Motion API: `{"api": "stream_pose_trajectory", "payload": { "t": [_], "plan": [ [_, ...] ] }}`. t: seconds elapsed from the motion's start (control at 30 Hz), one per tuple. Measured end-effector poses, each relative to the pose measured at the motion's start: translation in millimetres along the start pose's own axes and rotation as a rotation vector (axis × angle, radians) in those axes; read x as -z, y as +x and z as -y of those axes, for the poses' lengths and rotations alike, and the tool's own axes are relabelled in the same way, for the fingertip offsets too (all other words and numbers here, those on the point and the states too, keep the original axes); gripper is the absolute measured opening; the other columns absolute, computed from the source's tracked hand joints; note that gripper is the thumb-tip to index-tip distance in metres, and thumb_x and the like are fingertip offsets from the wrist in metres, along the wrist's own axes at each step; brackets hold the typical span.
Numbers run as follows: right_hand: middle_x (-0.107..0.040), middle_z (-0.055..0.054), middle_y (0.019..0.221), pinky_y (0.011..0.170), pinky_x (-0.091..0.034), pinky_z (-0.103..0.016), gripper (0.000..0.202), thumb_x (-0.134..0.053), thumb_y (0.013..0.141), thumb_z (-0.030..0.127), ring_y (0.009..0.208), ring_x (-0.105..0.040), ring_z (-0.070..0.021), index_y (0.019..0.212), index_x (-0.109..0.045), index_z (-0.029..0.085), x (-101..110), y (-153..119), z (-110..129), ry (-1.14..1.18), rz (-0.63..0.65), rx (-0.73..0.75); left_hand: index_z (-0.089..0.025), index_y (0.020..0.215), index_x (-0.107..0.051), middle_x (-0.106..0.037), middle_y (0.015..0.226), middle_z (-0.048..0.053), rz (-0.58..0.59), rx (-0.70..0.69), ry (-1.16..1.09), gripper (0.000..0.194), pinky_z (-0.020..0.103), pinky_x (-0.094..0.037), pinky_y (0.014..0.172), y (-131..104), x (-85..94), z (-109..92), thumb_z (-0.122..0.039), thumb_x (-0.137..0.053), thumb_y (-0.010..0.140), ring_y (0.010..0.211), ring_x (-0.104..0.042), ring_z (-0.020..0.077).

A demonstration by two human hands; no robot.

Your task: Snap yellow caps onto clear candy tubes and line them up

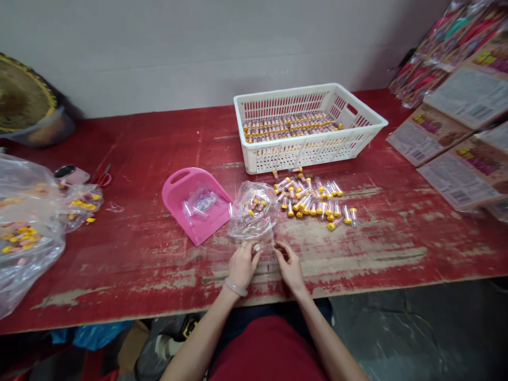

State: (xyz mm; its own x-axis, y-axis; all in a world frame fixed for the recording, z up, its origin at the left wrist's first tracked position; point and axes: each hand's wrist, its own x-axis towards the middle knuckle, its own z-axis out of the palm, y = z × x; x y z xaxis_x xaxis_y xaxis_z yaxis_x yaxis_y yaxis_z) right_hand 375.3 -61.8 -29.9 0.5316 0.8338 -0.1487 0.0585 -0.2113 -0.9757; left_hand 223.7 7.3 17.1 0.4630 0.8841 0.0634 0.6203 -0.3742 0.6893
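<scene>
My left hand [243, 263] is closed around a small tube [257, 247], whose pale round end shows between thumb and forefinger. Just to its right is my right hand [289, 266], with thumb and fingers drawn together; whatever they hold is too small to make out. Beyond both hands sits a clear plastic bag [254, 222] with a few small pink and yellow pieces inside. A loose heap of clear tubes with yellow caps [313, 203] lies to the right of the bag. On its left, a pink dustpan-shaped scoop [194, 227] carries clear plastic pieces.
Behind the heap stands a white basket [309, 151] lined with rows of yellow-capped tubes. Large clear bags [27, 264] of small parts, scissors [103, 177] and a bowl [51, 129] are at the left. Printed boxes [456, 169] are stacked at the right.
</scene>
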Motion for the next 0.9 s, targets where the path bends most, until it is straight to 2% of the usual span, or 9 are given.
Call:
{"api": "stream_pose_trajectory", "payload": {
  "t": [0.07, 0.2, 0.3, 0.43, 0.5, 0.7, 0.8, 0.9],
  "plan": [
    [-0.068, -0.011, 0.11, 0.088, -0.049, -0.038, 0.039, -0.056, 0.085, 0.042, 0.095, -0.063, -0.0228, 0.113, -0.065, 0.017, 3.9, 0.2, 0.6, -0.013, -0.012, 0.008, -0.02, 0.105, -0.06, -0.066, 0.094, 0.006, 0.016, -0.012, 0.06, 0.019, 0.032, -0.05, 0.08, -2.6, -6.9, 4.6, -0.03, -0.056, 0.09, 0.085, -0.064, 0.02],
    [-0.068, -0.011, 0.108, 0.086, -0.049, -0.037, 0.038, -0.054, 0.087, 0.041, 0.091, -0.063, -0.0219, 0.114, -0.064, 0.017, 7.8, 0.8, 3.4, -0.047, -0.022, 0.029, -0.021, 0.109, -0.058, -0.066, 0.099, 0.006, -0.057, -0.084, 0.061, 0.022, 0.032, -0.05, 0.083, -10.2, -12.6, 10.3, -0.034, -0.055, 0.092, 0.091, -0.064, 0.0196],
    [-0.068, -0.01, 0.105, 0.082, -0.05, -0.036, 0.039, -0.053, 0.086, 0.04, 0.088, -0.063, -0.0214, 0.115, -0.063, 0.016, 6.6, 1.4, 6.0, -0.053, -0.021, 0.028, -0.02, 0.103, -0.06, -0.067, 0.091, 0.006, -0.064, -0.068, 0.075, 0.019, 0.032, -0.052, 0.077, -13.8, -15.9, 14.4, -0.035, -0.055, 0.091, 0.083, -0.065, 0.0197],
    [-0.068, -0.01, 0.106, 0.083, -0.05, -0.035, 0.038, -0.052, 0.087, 0.039, 0.091, -0.063, -0.0216, 0.115, -0.063, 0.017, 2.2, 1.3, 9.2, -0.067, 0.006, 0.057, -0.021, 0.112, -0.059, -0.068, 0.099, 0.006, -0.089, -0.1, 0.031, 0.026, 0.032, -0.052, 0.082, -15.3, -24.1, 19.7, -0.036, -0.054, 0.092, 0.089, -0.065, 0.0195],
    [-0.069, -0.011, 0.106, 0.083, -0.05, -0.036, 0.036, -0.052, 0.087, 0.04, 0.091, -0.064, -0.0223, 0.112, -0.064, 0.017, -0.2, 0.5, 9.9, -0.072, 0.002, 0.053, -0.021, 0.11, -0.061, -0.068, 0.095, 0.006, -0.063, -0.125, 0.022, 0.025, 0.032, -0.052, 0.079, -15.0, -28.6, 21.5, -0.037, -0.053, 0.092, 0.086, -0.066, 0.0192],
    [-0.07, -0.012, 0.107, 0.085, -0.051, -0.038, 0.036, -0.051, 0.087, 0.04, 0.094, -0.065, -0.024, 0.109, -0.067, 0.017, -3.7, -3.0, 9.1, -0.104, 0.03, 0.066, -0.021, 0.113, -0.061, -0.068, 0.093, 0.005, -0.074, -0.121, 0.033, 0.029, 0.031, -0.053, 0.077, -15.6, -36.3, 24.2, -0.04, -0.051, 0.093, 0.081, -0.065, 0.0182],
    [-0.07, -0.012, 0.108, 0.086, -0.051, -0.039, 0.035, -0.051, 0.087, 0.039, 0.095, -0.065, -0.0242, 0.109, -0.067, 0.017, -2.9, -4.3, 8.0, -0.123, 0.036, 0.061, -0.021, 0.113, -0.062, -0.069, 0.096, 0.007, -0.068, -0.115, 0.035, 0.03, 0.032, -0.052, 0.079, -17.2, -38.4, 25.1, -0.041, -0.051, 0.093, 0.086, -0.066, 0.0193],
    [-0.07, -0.011, 0.108, 0.089, -0.051, -0.041, 0.034, -0.05, 0.088, 0.036, 0.097, -0.064, -0.0242, 0.111, -0.067, 0.018, -3.1, -5.4, 5.2, -0.143, 0.05, 0.084, -0.021, 0.115, -0.062, -0.069, 0.101, 0.008, -0.049, -0.05, -0.015, 0.031, 0.035, -0.051, 0.084, -16.9, -40.6, 24.2, -0.04, -0.052, 0.092, 0.092, -0.066, 0.0215]
  ]
}}
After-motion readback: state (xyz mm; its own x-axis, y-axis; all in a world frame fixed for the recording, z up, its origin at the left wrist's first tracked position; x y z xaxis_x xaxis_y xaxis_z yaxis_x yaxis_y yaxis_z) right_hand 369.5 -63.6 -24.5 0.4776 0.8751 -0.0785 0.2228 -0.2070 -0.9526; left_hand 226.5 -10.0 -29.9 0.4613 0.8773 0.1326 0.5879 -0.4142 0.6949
